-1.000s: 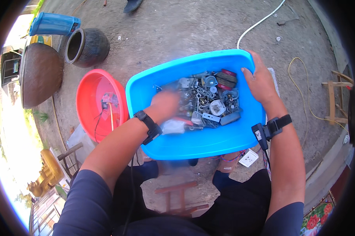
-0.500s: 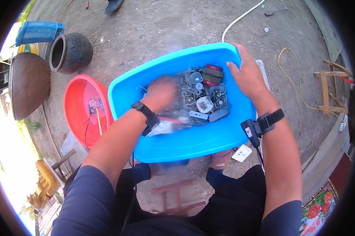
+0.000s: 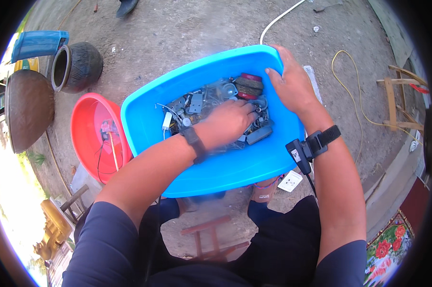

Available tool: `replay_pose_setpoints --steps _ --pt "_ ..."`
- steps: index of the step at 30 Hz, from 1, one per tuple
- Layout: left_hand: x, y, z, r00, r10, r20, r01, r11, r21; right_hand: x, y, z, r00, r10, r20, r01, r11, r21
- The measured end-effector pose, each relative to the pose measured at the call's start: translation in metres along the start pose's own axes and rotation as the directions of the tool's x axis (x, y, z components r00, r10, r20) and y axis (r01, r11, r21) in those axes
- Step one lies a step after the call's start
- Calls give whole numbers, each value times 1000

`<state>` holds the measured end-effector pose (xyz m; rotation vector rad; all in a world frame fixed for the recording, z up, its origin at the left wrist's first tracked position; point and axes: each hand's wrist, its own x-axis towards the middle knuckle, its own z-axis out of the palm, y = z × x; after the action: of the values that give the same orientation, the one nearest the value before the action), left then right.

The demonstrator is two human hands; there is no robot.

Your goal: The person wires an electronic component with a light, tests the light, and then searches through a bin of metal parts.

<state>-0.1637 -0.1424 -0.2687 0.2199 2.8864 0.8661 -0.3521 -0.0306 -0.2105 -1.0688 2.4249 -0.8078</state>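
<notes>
A large bright blue plastic tub (image 3: 216, 174) is tilted above my lap, its bottom covered with small metal and plastic hardware parts. Over the middle of this pile, my left hand (image 3: 229, 120) reaches in palm down, fingers slightly bent and apart on the parts. Nothing shows in it, though its palm side is hidden. My right hand (image 3: 295, 86) grips the tub's upper right corner, thumb inside the rim. Near my left fingertips lie dark red-edged round pads (image 3: 248, 86) and a grey oblong piece (image 3: 259, 135). A small white block (image 3: 167, 121) with a wire sits at the pile's left.
A red basin (image 3: 82, 138) with a few items stands left of the tub. Beyond it are a dark clay pot (image 3: 84, 67) and a large brown bowl (image 3: 32, 110). A white socket plate (image 3: 290, 182) lies by my foot. A yellow cord (image 3: 357, 91) crosses the ground at right.
My left hand has moved right across the pile, uncovering parts at the tub's left. My right hand keeps its grip; the whole view has shifted slightly.
</notes>
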Motion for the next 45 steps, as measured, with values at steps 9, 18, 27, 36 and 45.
replay_pose_setpoints --steps 9,18,27,36,45 --pt "10 -5 -5 934 -157 321 106 979 172 -2 1 -2 1000 13 21 -13 1000 13" --pt "-30 -21 -25 951 -62 301 -23 963 269 -2 -2 -3 1000 12 25 -13 1000 28" --pt "-70 -30 -64 951 -140 276 102 984 145 -2 -2 -3 1000 17 24 -17 1000 13" --pt "-86 -46 -76 855 -358 374 193 891 411 -4 -3 -4 1000 24 15 -24 1000 -11" --pt "-17 -15 -6 967 -79 242 25 975 220 -1 -5 -2 998 52 46 -53 998 15"
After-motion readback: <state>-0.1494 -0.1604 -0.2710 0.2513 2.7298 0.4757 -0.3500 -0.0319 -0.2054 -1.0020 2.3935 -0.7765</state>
